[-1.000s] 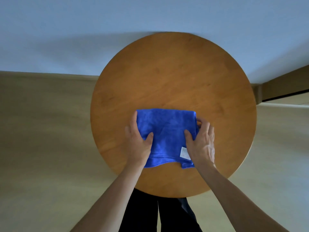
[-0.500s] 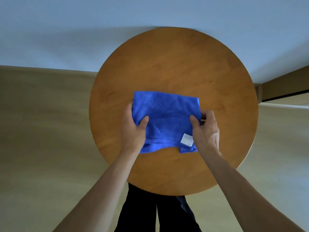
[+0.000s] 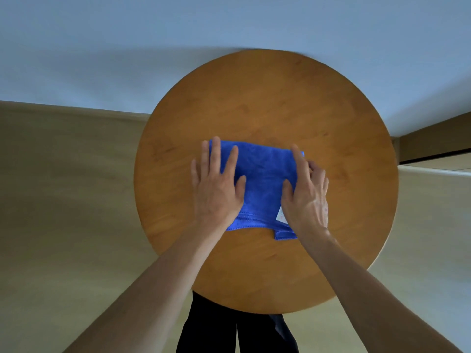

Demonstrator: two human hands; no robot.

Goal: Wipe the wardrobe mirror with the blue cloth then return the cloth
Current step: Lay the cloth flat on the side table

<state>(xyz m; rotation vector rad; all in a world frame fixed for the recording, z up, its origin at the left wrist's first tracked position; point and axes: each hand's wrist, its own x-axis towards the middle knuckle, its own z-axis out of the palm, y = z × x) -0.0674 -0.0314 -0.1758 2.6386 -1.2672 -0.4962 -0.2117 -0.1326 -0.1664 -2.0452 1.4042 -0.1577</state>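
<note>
The folded blue cloth lay mid-way across the round wooden table. The left hand pressed it with flat, straight fingers. The right hand covered its right edge, and whether it pinched was unclear. Smoothing outward before letting go would probably leave it tidy.

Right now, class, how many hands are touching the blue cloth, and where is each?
2. The left hand lies flat on the left of the cloth; the right hand rests on its right side, partly covering the white label.
</note>
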